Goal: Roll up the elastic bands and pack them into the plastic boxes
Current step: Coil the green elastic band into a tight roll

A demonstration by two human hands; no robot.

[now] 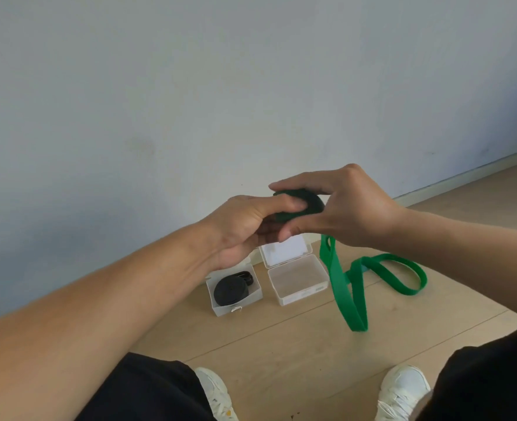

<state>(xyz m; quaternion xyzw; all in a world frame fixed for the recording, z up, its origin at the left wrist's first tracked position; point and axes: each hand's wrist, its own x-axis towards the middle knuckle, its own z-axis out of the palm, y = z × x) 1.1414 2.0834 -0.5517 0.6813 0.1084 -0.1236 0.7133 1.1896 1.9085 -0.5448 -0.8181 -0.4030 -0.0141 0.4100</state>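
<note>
A green elastic band [356,287] is partly wound into a coil [307,206] that both hands hold in the air above the boxes. My left hand [248,226] grips the coil from the left, thumb on top. My right hand [345,208] pinches it from the right. The band's loose tail hangs down and loops on the wooden floor at the right. Below the hands, an empty clear plastic box [299,282] stands with its lid open. To its left a second clear box [220,308] holds a rolled black band [231,290].
A pale wall runs behind the boxes, with a skirting board [464,174] at the right. My white shoes [403,390] and black-trousered knees sit at the bottom of the view. Wooden floor [281,344] lies between my feet and the boxes.
</note>
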